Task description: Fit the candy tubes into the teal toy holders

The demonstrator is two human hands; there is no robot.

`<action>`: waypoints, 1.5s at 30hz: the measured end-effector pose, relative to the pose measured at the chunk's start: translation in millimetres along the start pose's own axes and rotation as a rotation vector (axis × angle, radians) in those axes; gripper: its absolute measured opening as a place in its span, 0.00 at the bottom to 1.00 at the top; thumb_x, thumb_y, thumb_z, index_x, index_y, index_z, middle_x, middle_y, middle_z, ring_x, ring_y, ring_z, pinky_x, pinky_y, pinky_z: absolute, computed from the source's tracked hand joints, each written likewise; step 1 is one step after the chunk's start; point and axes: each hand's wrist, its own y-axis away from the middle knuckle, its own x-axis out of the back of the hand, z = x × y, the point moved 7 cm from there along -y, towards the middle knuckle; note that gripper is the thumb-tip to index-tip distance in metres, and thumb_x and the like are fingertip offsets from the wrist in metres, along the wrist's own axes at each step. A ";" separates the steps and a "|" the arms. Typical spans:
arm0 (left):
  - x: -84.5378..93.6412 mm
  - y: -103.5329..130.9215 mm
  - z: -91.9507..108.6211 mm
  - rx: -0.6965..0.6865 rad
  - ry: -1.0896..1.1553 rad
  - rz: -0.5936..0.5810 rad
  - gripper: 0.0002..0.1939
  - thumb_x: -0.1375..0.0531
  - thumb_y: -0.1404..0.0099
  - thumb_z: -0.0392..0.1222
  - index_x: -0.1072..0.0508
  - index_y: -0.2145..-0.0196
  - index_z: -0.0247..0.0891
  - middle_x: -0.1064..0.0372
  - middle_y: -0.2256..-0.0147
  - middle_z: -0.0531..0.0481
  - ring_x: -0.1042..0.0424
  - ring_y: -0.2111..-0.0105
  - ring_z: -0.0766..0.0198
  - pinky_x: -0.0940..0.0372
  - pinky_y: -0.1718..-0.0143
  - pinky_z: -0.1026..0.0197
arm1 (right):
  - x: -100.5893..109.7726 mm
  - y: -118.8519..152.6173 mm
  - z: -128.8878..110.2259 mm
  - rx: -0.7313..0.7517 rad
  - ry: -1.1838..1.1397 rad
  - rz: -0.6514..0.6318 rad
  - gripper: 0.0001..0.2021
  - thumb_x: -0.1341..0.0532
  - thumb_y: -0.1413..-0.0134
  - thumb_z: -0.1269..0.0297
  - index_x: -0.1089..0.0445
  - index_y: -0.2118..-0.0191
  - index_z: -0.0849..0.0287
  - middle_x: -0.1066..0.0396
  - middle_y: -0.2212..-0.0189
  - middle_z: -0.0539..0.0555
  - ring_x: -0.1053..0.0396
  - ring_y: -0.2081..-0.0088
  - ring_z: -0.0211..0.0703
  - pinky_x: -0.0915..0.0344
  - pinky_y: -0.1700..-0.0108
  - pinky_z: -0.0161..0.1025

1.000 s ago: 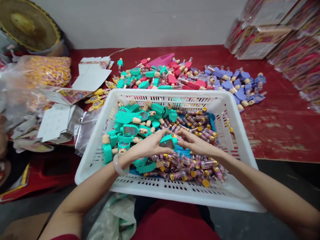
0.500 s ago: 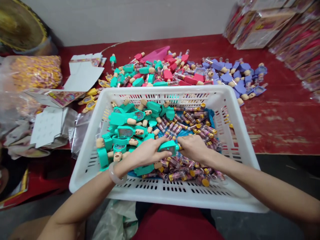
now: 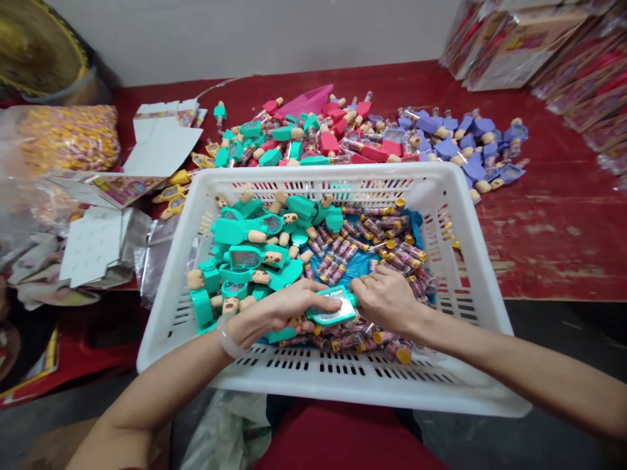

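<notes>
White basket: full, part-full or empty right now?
Part-full: in the basket, teal pieces crowd the left side and yellow-capped tubes the right, with blue lining showing between.

Hands [image 3: 343, 303] meet; left thumb extended; right fingers [image 3: 365, 285] curled.

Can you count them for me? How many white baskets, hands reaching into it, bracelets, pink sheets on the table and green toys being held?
White basket: 1
Hands, left hand and right hand: 2
Bracelet: 1
Pink sheet: 1
Held green toy: 1
Total: 6
</notes>
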 end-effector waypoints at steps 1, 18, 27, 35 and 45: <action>-1.2 -1.2 -1.6 0.014 0.014 -0.018 0.15 0.36 0.45 0.50 0.31 0.70 0.35 0.33 0.77 0.54 0.46 0.88 0.76 0.54 0.89 0.67 | -0.6 0.8 -0.8 0.002 0.004 -0.001 0.08 0.47 0.51 0.72 0.33 0.76 0.60 0.31 0.81 0.54 0.42 0.79 0.41 0.55 0.69 0.41; -9.0 9.2 32.2 -0.556 -1.305 0.359 0.22 0.44 0.36 0.46 0.35 0.45 0.38 0.28 0.57 0.43 0.29 0.62 0.56 0.38 0.66 0.61 | -51.2 1.3 16.7 -0.318 -0.513 -0.656 0.07 0.42 0.56 0.63 0.30 0.75 0.60 0.30 0.79 0.54 0.37 0.78 0.42 0.50 0.75 0.36; 24.3 -7.8 24.4 -0.425 -0.996 0.171 0.20 0.43 0.37 0.54 0.28 0.57 0.36 0.26 0.63 0.50 0.28 0.65 0.59 0.37 0.68 0.64 | -32.8 -16.9 26.2 -0.125 -0.218 -0.264 0.06 0.44 0.51 0.68 0.31 0.68 0.62 0.28 0.69 0.59 0.33 0.66 0.46 0.43 0.65 0.38; 8.1 3.0 39.0 -0.708 -1.541 0.488 0.19 0.46 0.37 0.35 0.33 0.47 0.42 0.30 0.51 0.46 0.32 0.54 0.55 0.41 0.54 0.56 | -63.3 -0.4 22.7 -0.303 -0.851 -0.728 0.12 0.41 0.52 0.56 0.35 0.77 0.60 0.39 0.82 0.48 0.43 0.80 0.36 0.49 0.77 0.34; 37.5 8.0 44.4 -0.477 -1.285 0.366 0.17 0.40 0.40 0.50 0.28 0.56 0.41 0.30 0.61 0.48 0.31 0.63 0.57 0.40 0.66 0.62 | -25.3 -9.2 29.7 -0.164 -0.964 -0.312 0.16 0.45 0.41 0.52 0.31 0.60 0.60 0.29 0.71 0.54 0.35 0.72 0.38 0.41 0.70 0.35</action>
